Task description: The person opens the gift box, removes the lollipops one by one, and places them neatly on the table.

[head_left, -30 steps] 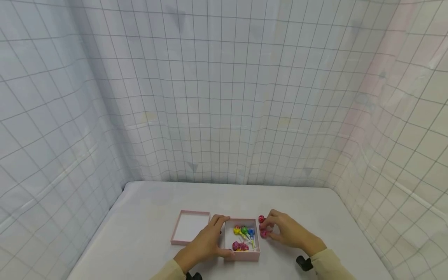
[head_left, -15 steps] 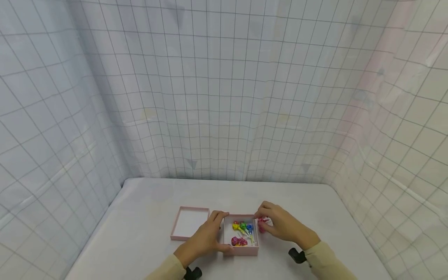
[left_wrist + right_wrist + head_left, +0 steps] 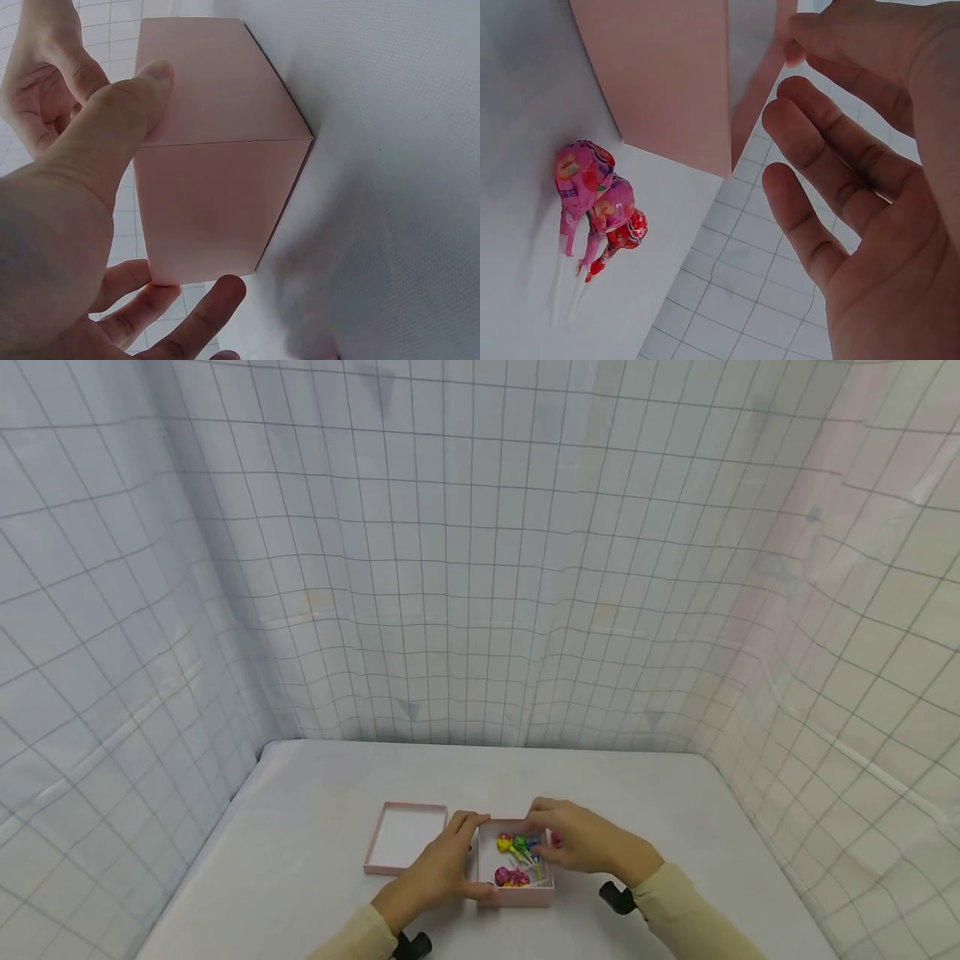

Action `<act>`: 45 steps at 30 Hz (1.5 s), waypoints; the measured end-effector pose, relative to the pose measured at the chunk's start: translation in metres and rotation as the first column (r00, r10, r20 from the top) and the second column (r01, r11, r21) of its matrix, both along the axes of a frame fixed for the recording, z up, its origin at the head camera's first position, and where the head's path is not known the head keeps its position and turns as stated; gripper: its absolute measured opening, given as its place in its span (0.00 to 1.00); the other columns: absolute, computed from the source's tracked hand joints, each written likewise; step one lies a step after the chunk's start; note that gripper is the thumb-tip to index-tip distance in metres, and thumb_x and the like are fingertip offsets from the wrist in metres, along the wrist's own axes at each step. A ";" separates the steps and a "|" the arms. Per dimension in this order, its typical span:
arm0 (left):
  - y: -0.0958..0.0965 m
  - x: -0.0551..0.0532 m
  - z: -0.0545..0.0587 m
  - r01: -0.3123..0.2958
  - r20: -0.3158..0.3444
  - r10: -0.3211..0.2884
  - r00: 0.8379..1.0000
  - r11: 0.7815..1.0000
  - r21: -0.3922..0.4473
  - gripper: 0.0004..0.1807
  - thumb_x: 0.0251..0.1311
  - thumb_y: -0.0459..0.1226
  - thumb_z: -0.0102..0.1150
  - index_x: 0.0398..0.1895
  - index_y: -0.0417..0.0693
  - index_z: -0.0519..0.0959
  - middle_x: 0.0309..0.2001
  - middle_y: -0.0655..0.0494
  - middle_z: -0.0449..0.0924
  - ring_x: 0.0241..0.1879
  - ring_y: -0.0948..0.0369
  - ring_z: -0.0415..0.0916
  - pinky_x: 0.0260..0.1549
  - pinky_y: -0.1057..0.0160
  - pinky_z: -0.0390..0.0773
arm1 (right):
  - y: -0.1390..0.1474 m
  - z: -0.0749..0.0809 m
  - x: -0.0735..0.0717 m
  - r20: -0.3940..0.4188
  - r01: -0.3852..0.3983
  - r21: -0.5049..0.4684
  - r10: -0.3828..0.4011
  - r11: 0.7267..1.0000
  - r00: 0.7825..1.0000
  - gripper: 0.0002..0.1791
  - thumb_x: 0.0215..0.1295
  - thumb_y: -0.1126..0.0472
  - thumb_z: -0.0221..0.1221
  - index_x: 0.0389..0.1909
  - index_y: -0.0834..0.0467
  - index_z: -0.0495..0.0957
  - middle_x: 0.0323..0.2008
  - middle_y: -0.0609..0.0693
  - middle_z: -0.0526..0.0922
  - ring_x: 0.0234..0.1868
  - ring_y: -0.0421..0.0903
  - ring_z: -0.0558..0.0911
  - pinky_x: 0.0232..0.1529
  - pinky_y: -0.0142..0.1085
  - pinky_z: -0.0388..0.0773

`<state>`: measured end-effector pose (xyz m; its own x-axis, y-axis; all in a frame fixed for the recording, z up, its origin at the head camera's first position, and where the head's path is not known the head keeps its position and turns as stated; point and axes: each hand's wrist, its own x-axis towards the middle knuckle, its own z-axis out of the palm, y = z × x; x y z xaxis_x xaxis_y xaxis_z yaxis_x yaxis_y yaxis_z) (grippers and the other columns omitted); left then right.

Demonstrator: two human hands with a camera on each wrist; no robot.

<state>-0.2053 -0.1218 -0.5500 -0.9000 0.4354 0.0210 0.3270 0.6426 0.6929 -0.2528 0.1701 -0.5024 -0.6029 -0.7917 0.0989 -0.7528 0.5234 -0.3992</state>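
Note:
My left hand (image 3: 438,868) grips the pink open box (image 3: 517,898), thumb on the near side and fingers at the far left corner. In the left wrist view the thumb presses the pink wall (image 3: 217,82). Inside the box lie yellow (image 3: 503,844), green (image 3: 521,842) and blue (image 3: 533,844) lollipops at the back and pink ones (image 3: 504,877) at the front. My right hand (image 3: 588,839) reaches over the right wall, thumb beside the blue lollipop. In the right wrist view its lower fingers (image 3: 802,142) are spread and loose; the thumb and index tips are partly hidden.
Two pink lollipops (image 3: 583,176) and a red lollipop (image 3: 632,231) lie beside the box's right wall, mostly hidden by my right hand in the head view. A shallow pink-rimmed lid (image 3: 408,837) lies left of the box. Grid-patterned curtains (image 3: 480,610) surround the white table (image 3: 337,777).
My right hand has moved left from the lollipops beside the box to over the box's right side. My left hand stays on the box. The head view has tilted slightly.

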 end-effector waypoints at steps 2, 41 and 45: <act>0.000 0.000 0.000 0.004 -0.003 -0.004 1.000 1.000 -0.004 0.62 0.56 0.49 0.95 0.88 0.42 0.66 0.81 0.41 0.70 0.68 0.42 0.86 0.69 0.39 0.88 | -0.004 0.002 0.000 0.019 -0.024 0.016 0.024 1.000 1.000 0.16 0.78 0.64 0.75 0.62 0.56 0.92 0.56 0.53 0.92 0.49 0.47 0.90 0.52 0.32 0.89; 0.001 0.004 0.002 -0.002 -0.016 0.002 1.000 1.000 0.001 0.62 0.55 0.48 0.96 0.87 0.41 0.67 0.81 0.41 0.70 0.67 0.44 0.85 0.69 0.40 0.88 | -0.042 -0.014 -0.007 0.140 -0.083 0.234 0.051 0.969 0.989 0.15 0.72 0.60 0.82 0.31 0.47 0.85 0.26 0.31 0.79 0.29 0.26 0.74 0.33 0.22 0.75; 0.001 0.003 0.002 0.002 -0.014 -0.002 1.000 1.000 0.002 0.62 0.55 0.48 0.95 0.87 0.41 0.67 0.81 0.40 0.70 0.68 0.43 0.85 0.70 0.39 0.87 | -0.041 -0.015 -0.006 0.147 -0.079 0.215 0.047 0.974 0.988 0.12 0.72 0.61 0.82 0.33 0.47 0.87 0.27 0.31 0.81 0.29 0.25 0.75 0.33 0.22 0.77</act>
<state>-0.2020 -0.1209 -0.5482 -0.8989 0.4368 0.0347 0.3380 0.6408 0.6894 -0.2590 0.1293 -0.5178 -0.5467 -0.8214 -0.1628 -0.7320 0.5632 -0.3834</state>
